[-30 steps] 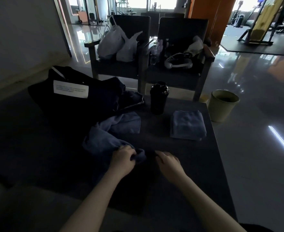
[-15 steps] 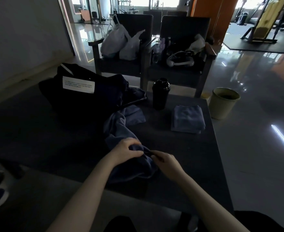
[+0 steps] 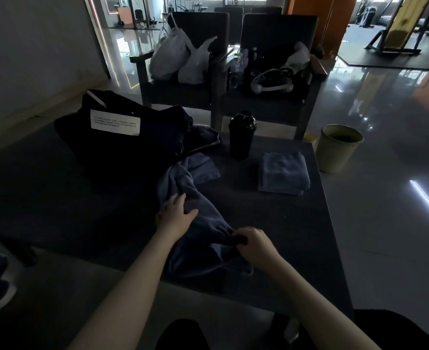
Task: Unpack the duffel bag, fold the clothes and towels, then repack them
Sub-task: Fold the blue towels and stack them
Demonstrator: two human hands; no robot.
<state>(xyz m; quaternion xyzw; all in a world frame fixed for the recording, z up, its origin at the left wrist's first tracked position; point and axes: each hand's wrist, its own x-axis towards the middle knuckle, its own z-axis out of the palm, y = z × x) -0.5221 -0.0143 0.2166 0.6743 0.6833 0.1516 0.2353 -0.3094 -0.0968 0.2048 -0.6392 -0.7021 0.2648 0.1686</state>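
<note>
Since half a second before, our left hand had left the near end of the towel and moved up its length. There it lay flat with fingers straight, pressing the cloth to the table. Our right hand remained at the near end, fingers curled and pinching a bunched edge.

We judged the step in hand to be spreading this rumpled blue-grey towel for folding. It lay twisted, running from the table's front edge back towards the duffel bag. The next move seemed to call for finding two corners and drawing the cloth flat and square before any fold.

A folded towel already sat to the right, with a black shaker bottle behind it. The bottle stood near the towel's far end, so a wide sweep might have caught it. A dark garment spilled from the bag. A waste bin stood on the floor beyond the table's corner.
</note>
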